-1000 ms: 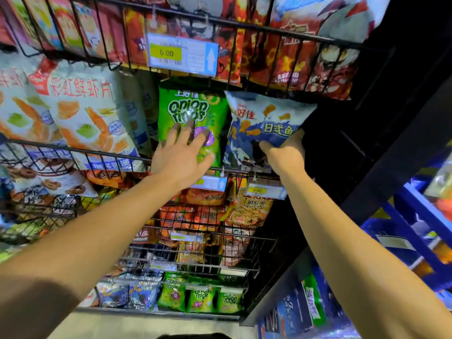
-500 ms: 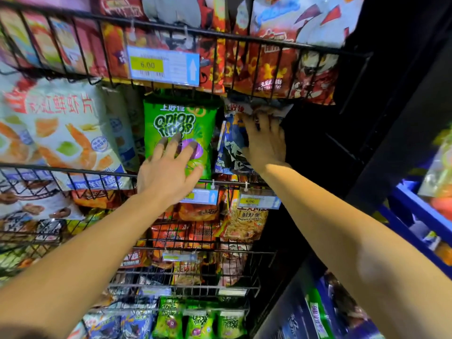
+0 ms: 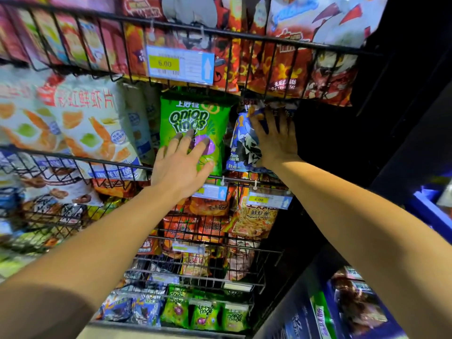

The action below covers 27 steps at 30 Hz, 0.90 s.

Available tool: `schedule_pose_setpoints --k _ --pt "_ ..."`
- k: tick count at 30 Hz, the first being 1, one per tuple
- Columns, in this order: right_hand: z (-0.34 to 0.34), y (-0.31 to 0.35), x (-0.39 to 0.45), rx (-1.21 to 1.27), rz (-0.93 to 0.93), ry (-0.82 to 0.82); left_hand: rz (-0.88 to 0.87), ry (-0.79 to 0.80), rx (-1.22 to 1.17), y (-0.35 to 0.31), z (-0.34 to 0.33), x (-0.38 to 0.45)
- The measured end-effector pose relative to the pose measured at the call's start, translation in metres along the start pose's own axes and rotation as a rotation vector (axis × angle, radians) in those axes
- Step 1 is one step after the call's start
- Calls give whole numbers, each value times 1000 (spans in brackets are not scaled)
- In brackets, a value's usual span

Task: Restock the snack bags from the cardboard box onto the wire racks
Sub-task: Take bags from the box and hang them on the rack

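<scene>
- Black wire racks (image 3: pixel 73 159) stand in tiers, each holding upright snack bags behind a low front rail.
- Top rack: red and orange bags fill it, and a price tag (image 3: pixel 180 64) reading 6.00 hangs from its front rail.
- Middle rack: a large white prawn-chip bag (image 3: pixel 80 123) sits toward the left end; a green onion rings bag (image 3: pixel 194 123) stands near the middle; a blue snack bag (image 3: pixel 244 143) stands just beside it, toward the rack's right end, its top tucked under the rack above.
- Lower racks: orange bags and a prawn crackers bag (image 3: pixel 256 216) sit behind a second 6.00 tag; the bottom rack carries small blue bags on the left and small green onion rings bags on the right.
- Left hand (image 3: pixel 182 165) lies flat on the lower front of the green onion rings bag, fingers spread apart, palm against the bag, wrist over the front rail.
- Right hand (image 3: pixel 275 138) presses against the right side of the blue snack bag, fingers splayed and pointing up, not closed around it.
- Both forearms reach up and forward, bare.
</scene>
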State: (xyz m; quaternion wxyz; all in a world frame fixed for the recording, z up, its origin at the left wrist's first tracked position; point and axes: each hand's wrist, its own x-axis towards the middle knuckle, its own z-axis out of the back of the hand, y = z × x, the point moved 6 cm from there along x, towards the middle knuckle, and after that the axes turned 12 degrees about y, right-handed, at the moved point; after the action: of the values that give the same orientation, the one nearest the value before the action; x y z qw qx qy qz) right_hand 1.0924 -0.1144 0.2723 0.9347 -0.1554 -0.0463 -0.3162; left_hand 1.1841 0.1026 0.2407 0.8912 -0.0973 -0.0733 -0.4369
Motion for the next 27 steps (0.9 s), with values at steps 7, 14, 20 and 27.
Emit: schedule_pose_setpoints --k 7,14,20,27 --pt "33 -6 -41 148 59 48 -27 75 -28 -17 26 -26" --pt "51 9 -160 85 121 68 -136 135 13 -48 49 -94" --pt "43 3 -302 104 81 164 -263 229 -29 -97 48 -184" --pt "5 -33 -479 178 33 199 -449 277 -153 -176 13 -298"
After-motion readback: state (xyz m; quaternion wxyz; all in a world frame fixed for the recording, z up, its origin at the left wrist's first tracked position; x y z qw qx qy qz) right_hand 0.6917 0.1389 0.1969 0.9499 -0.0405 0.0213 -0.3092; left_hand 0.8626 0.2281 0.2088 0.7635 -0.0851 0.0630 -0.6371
